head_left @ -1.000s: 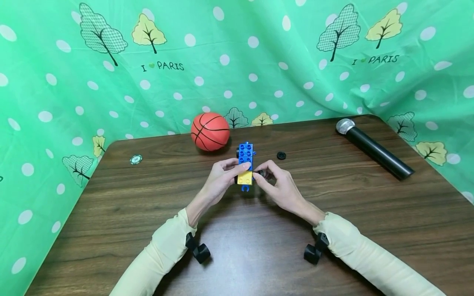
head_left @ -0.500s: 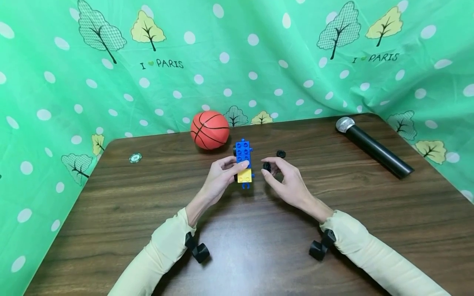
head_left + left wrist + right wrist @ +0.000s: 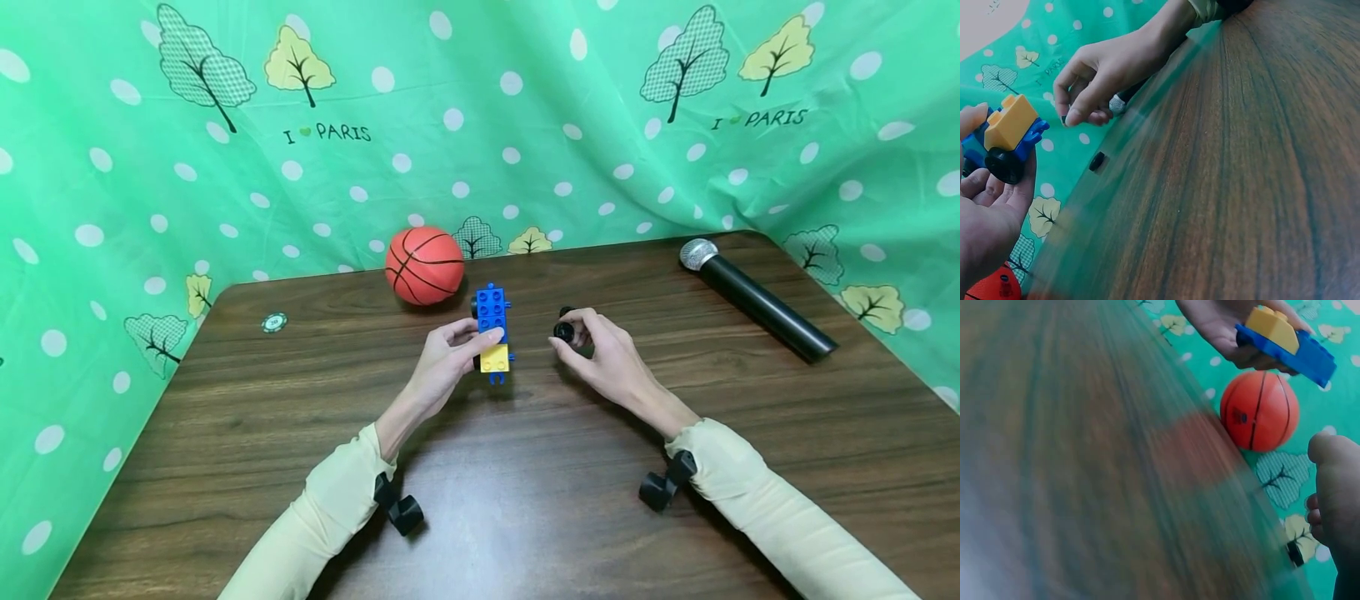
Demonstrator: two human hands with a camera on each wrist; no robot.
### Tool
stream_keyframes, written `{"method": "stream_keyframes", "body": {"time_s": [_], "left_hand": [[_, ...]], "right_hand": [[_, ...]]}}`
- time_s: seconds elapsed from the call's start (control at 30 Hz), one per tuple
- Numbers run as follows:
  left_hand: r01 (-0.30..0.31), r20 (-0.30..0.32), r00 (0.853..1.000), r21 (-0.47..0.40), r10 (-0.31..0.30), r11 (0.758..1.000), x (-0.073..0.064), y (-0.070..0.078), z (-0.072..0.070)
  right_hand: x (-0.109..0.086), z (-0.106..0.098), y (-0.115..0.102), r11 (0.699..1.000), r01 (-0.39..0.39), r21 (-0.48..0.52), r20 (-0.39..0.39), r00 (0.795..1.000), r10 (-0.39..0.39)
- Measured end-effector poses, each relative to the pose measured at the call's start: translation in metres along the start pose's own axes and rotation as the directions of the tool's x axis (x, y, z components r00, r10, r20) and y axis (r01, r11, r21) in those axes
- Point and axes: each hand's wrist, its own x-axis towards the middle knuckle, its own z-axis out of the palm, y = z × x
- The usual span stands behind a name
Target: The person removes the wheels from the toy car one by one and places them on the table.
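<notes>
My left hand [image 3: 442, 364] grips a small toy car [image 3: 491, 310] of blue and yellow building blocks, thumb across its top. Black wheels sit along the car's left side, one plain as a wheel [image 3: 1005, 165] under the yellow block. On its right side, blue axle pegs [image 3: 512, 357] stick out bare. To the right, my right hand [image 3: 606, 358] pinches a loose black toy wheel [image 3: 563, 332] between thumb and fingers, apart from the car. Another black wheel [image 3: 1097, 161] lies on the table just beyond those fingertips, partly covered by them in the head view.
A small red basketball [image 3: 425, 266] stands at the back of the brown wooden table [image 3: 480, 500]. At the back right lies a black microphone [image 3: 757, 300]; a poker chip [image 3: 274, 322] is at the left. A green dotted cloth [image 3: 480, 108] hangs behind the table.
My right hand has drawn away from the car's right side with the wheel, moving right toward the wheel on the table. The left hand has stayed nearly still with the car.
</notes>
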Motion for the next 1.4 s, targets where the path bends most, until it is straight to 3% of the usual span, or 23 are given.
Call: {"method": "stream_keyframes", "body": {"time_s": [0.53,0.8,1.4], "left_hand": [[-0.011,0.004,1.000,0.007,0.011,1.000,-0.001,0.000,0.000],[-0.020,0.010,1.000,-0.003,0.020,1.000,0.001,-0.001,0.000],[-0.024,0.016,1.000,0.004,0.024,1.000,0.001,-0.001,0.001]], "right_hand": [[0.002,-0.011,0.028,0.983,-0.128,-0.130,-0.007,0.992,0.128],[0.008,-0.013,0.037,0.961,-0.225,-0.162,0.011,0.973,0.230],[0.014,-0.011,0.059,0.939,-0.264,-0.221,0.028,0.961,0.277]]}}
